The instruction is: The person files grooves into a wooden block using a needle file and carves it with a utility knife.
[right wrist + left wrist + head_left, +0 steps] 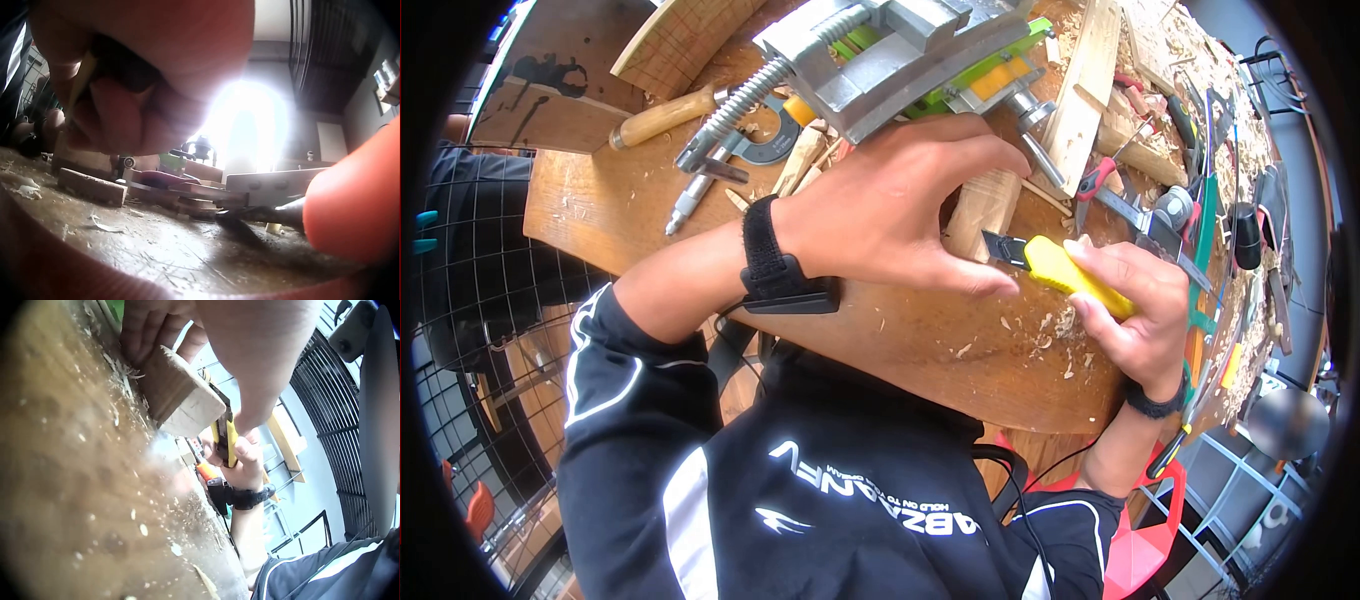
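My left hand (890, 200) holds a short wood block (985, 210) near the table's front part, its fingers at the block's far side and its thumb stretched along the near side. In the left wrist view the block (197, 406) shows a pale cut end and a rough, splintered upper edge. A yellow utility knife (1055, 265) is gripped in my right hand (1135, 300), with its dark blade end right at the block's near end. Seen from the right wrist, the fingers (119, 119) curl round the knife, which is mostly hidden there.
A metal vise (880, 90) stands just beyond my left hand. A micrometer (770, 145) and a wooden-handled tool (665, 118) lie left of it. Wood strips (1085, 90), pliers (1097, 180) and many shavings cover the right side. An orange handle (356, 194) sits close to the right wrist.
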`<act>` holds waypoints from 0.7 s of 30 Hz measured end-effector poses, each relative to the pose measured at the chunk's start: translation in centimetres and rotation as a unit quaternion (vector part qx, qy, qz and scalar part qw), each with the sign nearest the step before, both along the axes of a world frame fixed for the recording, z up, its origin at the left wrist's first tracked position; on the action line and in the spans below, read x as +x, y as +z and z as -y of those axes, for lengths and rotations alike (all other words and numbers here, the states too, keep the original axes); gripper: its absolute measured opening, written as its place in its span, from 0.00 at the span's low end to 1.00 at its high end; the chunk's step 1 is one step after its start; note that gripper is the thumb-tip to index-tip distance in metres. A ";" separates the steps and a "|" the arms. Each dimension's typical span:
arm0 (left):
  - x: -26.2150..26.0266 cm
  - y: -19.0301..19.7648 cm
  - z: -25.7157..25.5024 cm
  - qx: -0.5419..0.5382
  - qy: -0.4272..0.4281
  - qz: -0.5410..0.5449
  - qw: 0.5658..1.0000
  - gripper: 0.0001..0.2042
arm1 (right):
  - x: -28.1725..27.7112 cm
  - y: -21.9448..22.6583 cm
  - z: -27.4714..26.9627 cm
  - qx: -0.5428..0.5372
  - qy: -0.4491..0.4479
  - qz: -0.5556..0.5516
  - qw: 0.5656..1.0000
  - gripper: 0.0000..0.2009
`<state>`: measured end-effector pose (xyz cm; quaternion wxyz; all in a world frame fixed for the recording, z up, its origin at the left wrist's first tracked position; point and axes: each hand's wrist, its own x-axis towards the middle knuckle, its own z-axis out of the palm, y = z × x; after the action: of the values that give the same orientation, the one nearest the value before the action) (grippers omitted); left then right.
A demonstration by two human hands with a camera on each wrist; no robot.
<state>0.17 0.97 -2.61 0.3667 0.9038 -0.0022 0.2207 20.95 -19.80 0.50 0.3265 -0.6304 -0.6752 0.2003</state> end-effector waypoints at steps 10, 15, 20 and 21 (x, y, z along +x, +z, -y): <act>-0.1 0.0 0.1 -0.026 0.004 -0.021 0.999 0.33 | -0.3 0.0 0.1 -0.006 -0.011 0.003 1.000 0.21; -0.2 0.2 0.0 -0.015 0.006 -0.032 0.999 0.32 | -0.3 0.1 0.1 -0.003 -0.012 0.015 1.000 0.22; -0.2 0.3 0.1 -0.014 0.010 -0.035 0.999 0.32 | -0.4 0.1 0.0 0.002 -0.014 0.025 1.000 0.23; -0.2 0.3 0.1 -0.016 0.010 -0.037 0.999 0.32 | -0.4 0.2 0.0 0.003 -0.014 0.029 0.999 0.23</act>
<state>-0.03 0.86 -2.34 0.3785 0.9053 0.0239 0.1911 20.54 -19.80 0.66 0.3118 -0.6440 -0.6761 0.1755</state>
